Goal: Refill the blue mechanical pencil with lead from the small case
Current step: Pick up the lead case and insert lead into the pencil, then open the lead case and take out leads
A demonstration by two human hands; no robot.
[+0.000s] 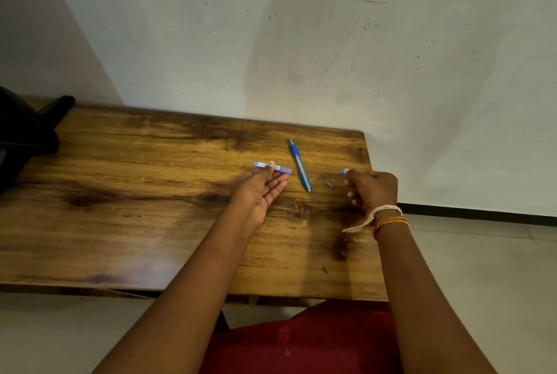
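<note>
The blue mechanical pencil lies on the wooden table, tip pointing away from me. Left of it lies the small purple lead case. My left hand is palm up with fingers apart, and one fingertip touches the case. My right hand is to the right of the pencil, fingers pinched on a small blue cap. A tiny dark piece rests on the table between the pencil and my right hand.
A black object stands at the table's far left corner. The table's right edge runs just under my right hand, with tiled floor beyond. A white wall rises directly behind the table.
</note>
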